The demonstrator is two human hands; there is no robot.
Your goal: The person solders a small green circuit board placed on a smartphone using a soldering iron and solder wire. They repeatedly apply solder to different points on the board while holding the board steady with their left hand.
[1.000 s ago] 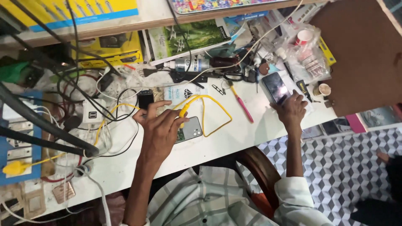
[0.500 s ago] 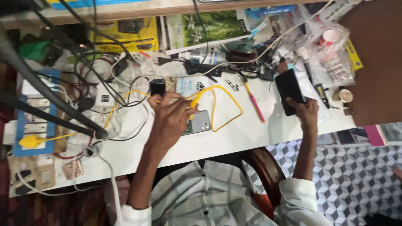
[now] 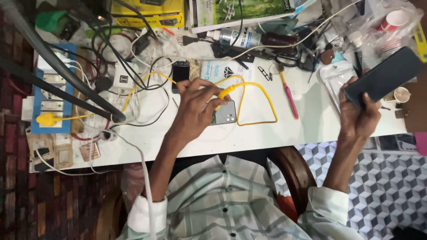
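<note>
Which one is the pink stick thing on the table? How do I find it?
Start at the white table and go to the loop of yellow cable near its middle. Just right of that loop lies the pink tool, thin and straight, between the loop and the right hand holding a dark phone. Nothing else nearby is pink.

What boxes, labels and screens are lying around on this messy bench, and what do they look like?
Yellow box: top edge, flat, black markings.
Green booklet: top middle, glossy leafy picture.
Bottle: lying below the booklet, clear, white-and-blue label.
White card: centre, dark diamond mark.
Dark phone: in the right hand, screen blank.
Grey phone: face down under the left hand.
</note>
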